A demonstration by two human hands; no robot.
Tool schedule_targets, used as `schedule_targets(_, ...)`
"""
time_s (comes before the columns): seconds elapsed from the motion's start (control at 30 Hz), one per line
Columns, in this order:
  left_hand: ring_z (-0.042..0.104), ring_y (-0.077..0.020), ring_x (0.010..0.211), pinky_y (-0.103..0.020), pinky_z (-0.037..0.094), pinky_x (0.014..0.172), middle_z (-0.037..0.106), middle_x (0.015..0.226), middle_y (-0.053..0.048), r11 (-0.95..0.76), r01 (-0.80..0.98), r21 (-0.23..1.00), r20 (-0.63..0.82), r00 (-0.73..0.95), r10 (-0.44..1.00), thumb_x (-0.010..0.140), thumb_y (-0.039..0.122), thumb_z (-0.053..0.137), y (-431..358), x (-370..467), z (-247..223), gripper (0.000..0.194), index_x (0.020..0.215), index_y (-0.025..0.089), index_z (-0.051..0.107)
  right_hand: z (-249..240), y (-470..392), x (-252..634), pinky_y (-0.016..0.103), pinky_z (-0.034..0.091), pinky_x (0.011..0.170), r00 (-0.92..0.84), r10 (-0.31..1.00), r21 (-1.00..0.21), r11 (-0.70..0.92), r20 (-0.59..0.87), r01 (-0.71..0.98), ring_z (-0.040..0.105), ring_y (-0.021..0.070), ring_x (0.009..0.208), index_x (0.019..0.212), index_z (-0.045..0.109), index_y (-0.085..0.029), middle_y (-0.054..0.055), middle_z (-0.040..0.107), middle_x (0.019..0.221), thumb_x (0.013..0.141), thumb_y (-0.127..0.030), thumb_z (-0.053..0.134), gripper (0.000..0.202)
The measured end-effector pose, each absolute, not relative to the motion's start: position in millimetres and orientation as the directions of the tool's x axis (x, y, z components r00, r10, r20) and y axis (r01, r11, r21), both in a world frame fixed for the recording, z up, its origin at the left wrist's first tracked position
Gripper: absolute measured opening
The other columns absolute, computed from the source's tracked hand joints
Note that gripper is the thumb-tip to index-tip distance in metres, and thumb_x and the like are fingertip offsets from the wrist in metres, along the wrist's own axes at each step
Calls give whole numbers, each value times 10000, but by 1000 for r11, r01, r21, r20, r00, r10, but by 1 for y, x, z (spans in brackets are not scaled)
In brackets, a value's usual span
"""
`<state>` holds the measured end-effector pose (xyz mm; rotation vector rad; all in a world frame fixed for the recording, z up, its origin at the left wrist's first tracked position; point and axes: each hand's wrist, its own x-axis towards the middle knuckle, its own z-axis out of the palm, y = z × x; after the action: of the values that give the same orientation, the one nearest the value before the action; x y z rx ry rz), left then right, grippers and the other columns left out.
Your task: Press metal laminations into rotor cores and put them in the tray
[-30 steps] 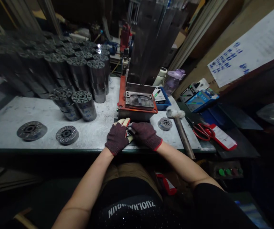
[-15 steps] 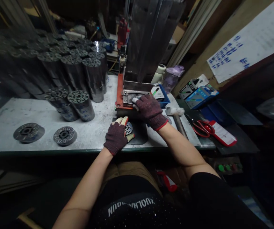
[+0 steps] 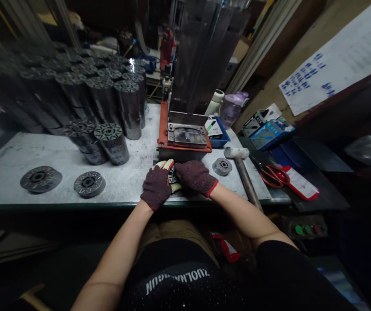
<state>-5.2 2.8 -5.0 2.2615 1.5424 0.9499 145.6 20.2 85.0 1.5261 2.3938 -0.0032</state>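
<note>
My left hand [image 3: 157, 185], in a dark red knit glove with pale fingertips, is wrapped round the left side of a small slotted metal disc [image 3: 172, 175] at the table's front edge. From the right, my right hand [image 3: 194, 176], gloved alike, reaches the same disc with its fingers bent; whatever they pinch is too small to make out. Just behind both hands stands the orange-based press fixture [image 3: 185, 146], with a metal plate on top. Another small slotted disc [image 3: 222, 166] lies right of my right hand.
Stacked metal cylinders [image 3: 127, 108] fill the back left. Two larger discs [image 3: 89, 184] lie at the front left. A mallet [image 3: 244, 172], red scissors [image 3: 274, 176] and a blue tray [image 3: 221, 140] are on the right, with bottles [image 3: 234, 108] behind.
My right hand has left the fixture's top plate and come down toward me to the disc, uncovering the plate and the small disc on the right. My left hand has stayed in place.
</note>
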Motion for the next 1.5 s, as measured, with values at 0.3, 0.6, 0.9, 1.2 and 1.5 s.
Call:
schedule_targets(0.3, 528, -322, 1296, -453, 421, 1110, 556, 1416, -145, -444, 745, 498, 410, 250, 877, 774, 468, 767, 1, -3, -4, 802, 1461, 188, 462, 91, 29, 130, 403, 523, 801, -432, 859, 194, 490, -276, 850, 698, 339, 1035, 1230, 681, -125, 212, 730, 1114, 1013, -227, 380, 385)
schedule_targets(0.6, 492, -377, 1340, -501, 431, 1086, 490, 1483, -183, -411, 814, 411, 396, 246, 884, 824, 450, 731, -4, 1, 3, 771, 1500, 210, 447, 97, 40, 168, 421, 421, 965, -332, 886, 83, 323, 323, 943, 577, 316, 1156, 1390, 578, -133, 183, 679, 1220, 1028, -425, 431, 487)
schedule_targets(0.9, 524, -333, 1290, -495, 407, 1117, 523, 1448, -112, -520, 790, 325, 410, 378, 830, 877, 348, 669, 1, 3, 3, 470, 1343, 297, 638, 101, 78, 168, 416, 414, 925, -423, 828, 105, 415, 368, 904, 583, 305, 1072, 1168, 707, -137, 164, 698, 1129, 1001, -379, 481, 372)
schedule_targets(1.2, 535, -340, 1259, -443, 436, 1077, 524, 1449, -145, -425, 786, 449, 363, 274, 890, 763, 379, 747, 1, 0, 5, 809, 1487, 169, 454, 50, 6, 176, 331, 501, 871, -506, 851, -108, 522, 142, 846, 680, 243, 1018, 1169, 692, -155, 135, 747, 1113, 952, -268, 501, 310)
schedule_targets(1.5, 546, -316, 1254, -419, 443, 1077, 561, 1409, -137, -437, 760, 481, 371, 275, 887, 721, 292, 756, 5, -1, -3, 800, 1461, 168, 478, 86, 15, 133, 362, 511, 812, -475, 846, 108, 510, -243, 854, 703, 289, 1014, 1289, 655, -185, 158, 749, 1118, 998, -288, 433, 380)
